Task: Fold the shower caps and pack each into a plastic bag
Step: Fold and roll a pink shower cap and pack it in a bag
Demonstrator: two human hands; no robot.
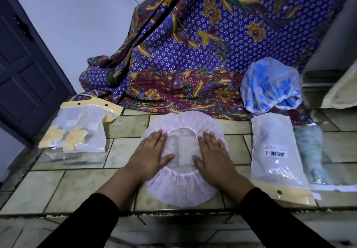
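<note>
sheer crinkled plastic cap (181, 191), glossy bag (278, 162)

Pink shower cap (181, 191) lies flat, opening up; blue cap (270, 85) beyond.

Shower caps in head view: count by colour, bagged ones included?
pink cap: 1, loose
blue floral cap: 1, loose
yellow floral cap: 1, bagged
teal cap: 1, bagged, blurred
Total: 4
Contents of the barcode bag can't be made out, so it is not counted.

Left hand (152, 152) and right hand (212, 155) lie flat, palms down. Fingers (160, 134) straight; black sleeves (92, 218) cover both arms
</note>
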